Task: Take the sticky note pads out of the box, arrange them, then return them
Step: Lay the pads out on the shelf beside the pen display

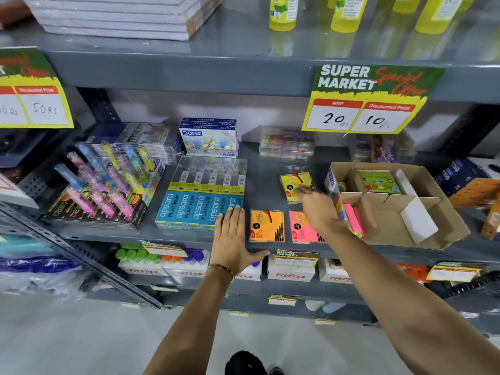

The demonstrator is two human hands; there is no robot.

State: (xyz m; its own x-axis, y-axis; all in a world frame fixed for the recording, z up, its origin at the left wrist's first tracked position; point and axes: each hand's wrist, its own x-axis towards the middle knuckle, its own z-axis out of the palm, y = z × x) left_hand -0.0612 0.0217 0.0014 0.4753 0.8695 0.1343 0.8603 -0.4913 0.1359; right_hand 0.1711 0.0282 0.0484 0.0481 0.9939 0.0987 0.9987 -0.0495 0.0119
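Reaching with the right hand (315, 205), fingers spread, empty, over the yellow pad (293, 185) at 12 o'clock of the orange pad (267, 226) and pink pad (304, 227); square it to that row. Left hand (234, 234) flat, open on shelf (265, 193). Box (422, 234) at 3 o'clock, apsara packs (200, 201) at 9 crowd the space.

At upper right I read a hanging price sign (370, 98): "SUPER MARKET", "MRP 20", "Discounted Price 10". The sign at upper left (32, 104) says "50 Rs". Mid-frame, the blue-white box (208, 139) reads "DOMS"; the teal packs (200, 207) read "apsara PLATINUM". Lower down, white cartons (290, 274) say "fitfizz".
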